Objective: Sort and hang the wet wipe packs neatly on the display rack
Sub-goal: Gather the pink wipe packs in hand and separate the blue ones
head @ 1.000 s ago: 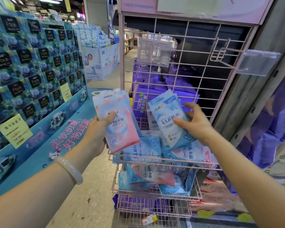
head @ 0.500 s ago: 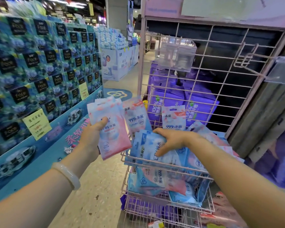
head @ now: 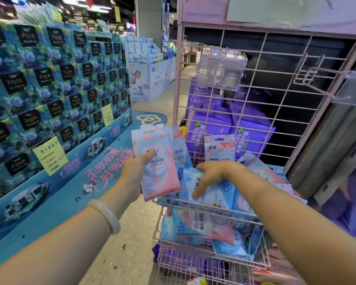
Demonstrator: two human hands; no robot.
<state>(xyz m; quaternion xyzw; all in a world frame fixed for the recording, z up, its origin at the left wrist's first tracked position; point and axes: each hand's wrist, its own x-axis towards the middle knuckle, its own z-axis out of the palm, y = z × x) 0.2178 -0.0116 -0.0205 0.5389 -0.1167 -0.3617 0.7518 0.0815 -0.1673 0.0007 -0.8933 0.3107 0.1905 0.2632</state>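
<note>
**Right hand drops into the basket of loose packs**

Since a second ago the right hand (head: 211, 174) has come down from holding a blue pack up in front of the grid to lying on the heap in the wire basket (head: 193, 203) at lower centre of the frame. Its fingers (head: 199, 187) are spread and curled over a blue pack (head: 209, 194) at the front edge of the heap, palm down. Whether they have closed on it or only rest on it is hard to tell from this angle.

At centre frame the left hand (head: 137, 169) clamps a fanned stack of pink packs (head: 158, 167), thumb across the front, fingers behind. The stack stands upright, long axis vertical, hang-holes at the top, just left of the basket and touching its front corner.

What the coming move turns on is height. The empty pegs (head: 317, 72) jut out from the pink display rack (head: 261, 103) at upper right of the frame, well above both hands and nearer the right one. One pink pack (head: 219, 148) stands against the grid just above the right hand. A pack lifted from the heap would probably have to be turned hole-up and raised toward those pegs. The right hand seems best placed for that, as the left is full.
</note>
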